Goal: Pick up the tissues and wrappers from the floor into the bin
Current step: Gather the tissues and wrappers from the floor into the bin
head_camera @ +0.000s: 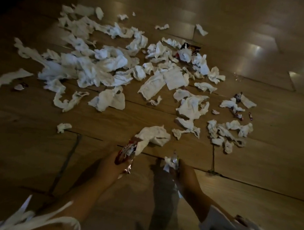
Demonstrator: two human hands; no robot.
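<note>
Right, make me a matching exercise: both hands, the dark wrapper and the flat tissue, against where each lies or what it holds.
1 left hand
2 right hand
3 dark wrapper
4 flat tissue

A lies spread out in the middle of the pile
B grips a red wrapper
C lies toward the pile's far side
D pinches a silvery scrap

Pairs: 1-B, 2-D, 3-C, 4-A

Crumpled matt paper tissues (103,67), glossy wood-look floor (238,168), shiny foil wrapper (126,153)
</note>
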